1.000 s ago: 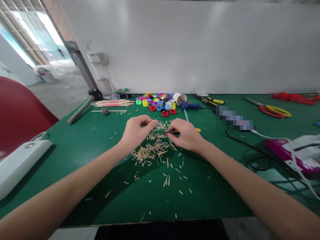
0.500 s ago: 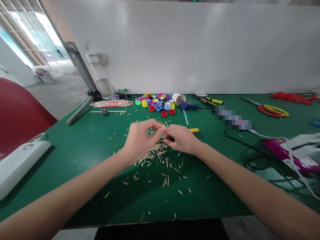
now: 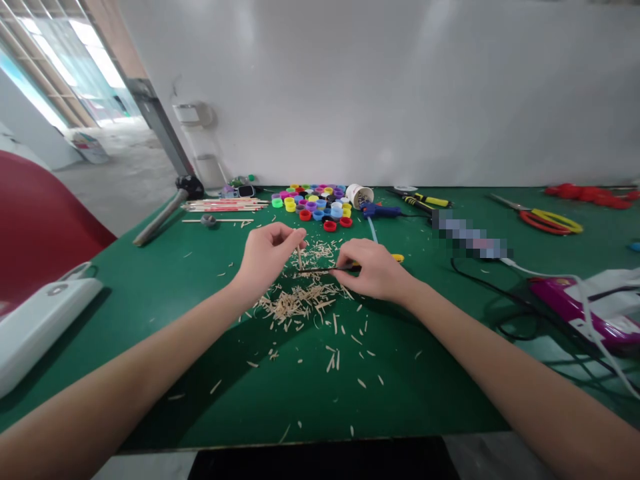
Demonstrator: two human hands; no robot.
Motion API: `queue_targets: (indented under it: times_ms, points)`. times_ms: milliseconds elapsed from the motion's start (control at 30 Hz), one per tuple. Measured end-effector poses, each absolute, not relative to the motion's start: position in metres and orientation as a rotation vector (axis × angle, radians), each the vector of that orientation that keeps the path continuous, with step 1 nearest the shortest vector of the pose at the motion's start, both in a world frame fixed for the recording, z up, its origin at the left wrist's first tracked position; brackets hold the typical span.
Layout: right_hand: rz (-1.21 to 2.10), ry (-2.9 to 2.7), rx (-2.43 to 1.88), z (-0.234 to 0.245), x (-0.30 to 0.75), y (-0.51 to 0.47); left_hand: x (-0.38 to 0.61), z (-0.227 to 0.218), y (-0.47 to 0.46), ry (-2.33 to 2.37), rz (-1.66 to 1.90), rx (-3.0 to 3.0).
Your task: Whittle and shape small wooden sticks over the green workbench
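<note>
As left fingers (image 3: 294,242) pinch stick (image 3: 300,258), knife (image 3: 354,267) near, table edge (image 3: 320,441) apart

Room between white box (image 3: 55,313) and left hand (image 3: 266,257); 1 knife blade (image 3: 320,271) bars gap to right hand (image 3: 373,270).

Glossy white panel (image 3: 380,87) behind green table (image 3: 165,293); red chair (image 3: 45,227), grey floor (image 3: 135,150) leftward.

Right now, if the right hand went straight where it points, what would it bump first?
Probably the thin stick in the left hand. The blade in the right hand points there and may touch it; depth is unclear.
</note>
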State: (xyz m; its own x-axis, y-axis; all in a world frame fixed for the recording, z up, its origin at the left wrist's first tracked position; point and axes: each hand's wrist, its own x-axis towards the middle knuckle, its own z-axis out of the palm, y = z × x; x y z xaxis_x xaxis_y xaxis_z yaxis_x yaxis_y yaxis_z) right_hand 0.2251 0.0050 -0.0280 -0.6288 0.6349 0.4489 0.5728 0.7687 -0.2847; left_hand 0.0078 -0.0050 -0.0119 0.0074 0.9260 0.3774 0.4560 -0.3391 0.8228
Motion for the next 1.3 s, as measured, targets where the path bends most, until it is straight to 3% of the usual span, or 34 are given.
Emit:
queue_targets:
  times_ms: [1067,1300]
  points:
    - [0.196,-2.456,-0.96,-0.029,0.223,0.013,0.021,-0.028,-0.017,1.393,1.264,1.847]
    - [0.124,-2.584,-0.934,-0.036,0.22,0.014,0.033,0.006,-0.039,1.194,1.45,1.913]
